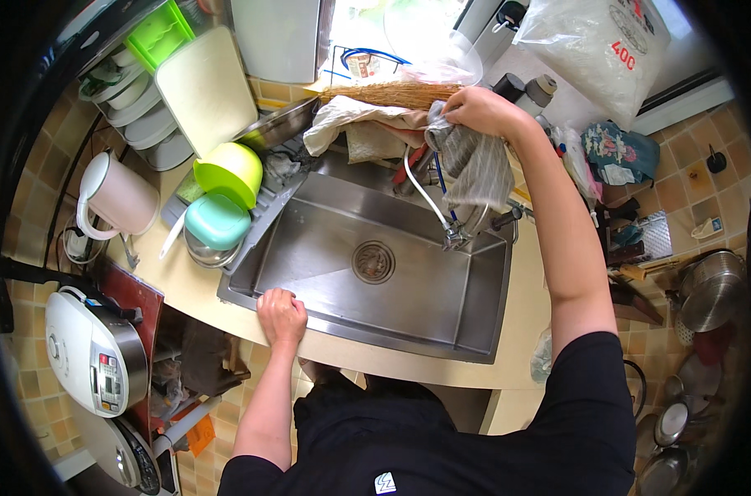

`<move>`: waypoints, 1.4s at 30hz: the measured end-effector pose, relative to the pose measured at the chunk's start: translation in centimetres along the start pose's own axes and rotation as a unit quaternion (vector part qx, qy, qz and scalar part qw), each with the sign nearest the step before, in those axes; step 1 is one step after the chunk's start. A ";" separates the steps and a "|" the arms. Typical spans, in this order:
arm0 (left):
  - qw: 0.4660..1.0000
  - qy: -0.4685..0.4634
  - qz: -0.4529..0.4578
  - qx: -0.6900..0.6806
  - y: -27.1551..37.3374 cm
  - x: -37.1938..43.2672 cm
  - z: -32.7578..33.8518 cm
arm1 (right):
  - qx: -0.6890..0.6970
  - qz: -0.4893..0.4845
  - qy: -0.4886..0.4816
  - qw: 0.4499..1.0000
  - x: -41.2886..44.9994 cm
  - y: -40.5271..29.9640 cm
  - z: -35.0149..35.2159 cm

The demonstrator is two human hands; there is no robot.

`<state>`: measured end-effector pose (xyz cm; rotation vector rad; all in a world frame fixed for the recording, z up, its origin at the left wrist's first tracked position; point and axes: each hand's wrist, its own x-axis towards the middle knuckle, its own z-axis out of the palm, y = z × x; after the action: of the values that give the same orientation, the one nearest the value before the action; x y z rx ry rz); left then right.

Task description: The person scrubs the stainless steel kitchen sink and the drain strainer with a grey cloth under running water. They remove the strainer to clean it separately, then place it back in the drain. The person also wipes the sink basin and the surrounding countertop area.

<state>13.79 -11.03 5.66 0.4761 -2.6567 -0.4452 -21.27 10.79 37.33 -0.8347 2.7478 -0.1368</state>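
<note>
My right hand (482,110) reaches past the back of the sink and pinches the top of a grey striped cloth (475,164). The cloth hangs behind and partly over the faucet (456,237). Beside it lie a pale cloth (357,121) and a straw broom head (388,94). My left hand (282,315) rests, fingers curled in, on the front rim of the stainless steel sink (375,322); nothing shows in it. A round drain strainer (373,262) sits in the basin's floor.
Left of the basin, a grey drainboard (273,208) carries a lime-green bowl (230,173) and a turquoise container (217,221). Farther left are a pink electric kettle (124,195) and a rice cooker (96,353). Pots (713,291) hang at right; a filled plastic sack (599,56) stands behind.
</note>
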 end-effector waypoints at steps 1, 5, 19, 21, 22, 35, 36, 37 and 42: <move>1.000 0.003 0.000 -0.004 -0.1 0.0 0.0 | 0.038 -0.008 -0.054 0.998 1.4 0.5 -0.3; 1.000 0.010 0.006 -0.021 0.8 -0.3 1.1 | 0.001 -0.001 -0.107 0.994 5.5 3.8 0.0; 1.000 0.000 0.002 -0.009 0.3 -0.2 0.5 | -0.065 -0.063 0.526 0.846 -15.6 -6.0 14.3; 1.000 -0.002 0.005 -0.017 0.6 -0.1 0.5 | -0.004 -0.047 0.541 0.840 -17.3 -6.1 17.4; 1.000 -0.003 0.005 -0.021 0.6 -0.1 0.4 | -0.003 -0.045 0.541 0.840 -17.7 -6.2 18.4; 1.000 -0.010 -0.003 0.008 0.0 -0.2 0.1 | 0.058 -0.111 0.447 0.886 -9.7 -1.7 5.4; 1.000 -0.009 -0.002 0.000 0.2 -0.1 0.2 | 0.069 -0.120 0.392 0.910 -8.2 -0.4 3.8; 1.000 -0.009 -0.001 -0.007 0.2 -0.2 0.4 | 0.098 -0.118 0.299 0.942 -7.0 0.4 2.3; 1.000 -0.010 -0.009 -0.004 0.0 -0.2 0.3 | 0.223 0.010 0.014 0.975 1.3 3.7 0.5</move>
<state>13.80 -10.91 5.29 0.4955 -2.6714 -0.4695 -24.12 13.19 35.90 -0.6801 2.5916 -0.7336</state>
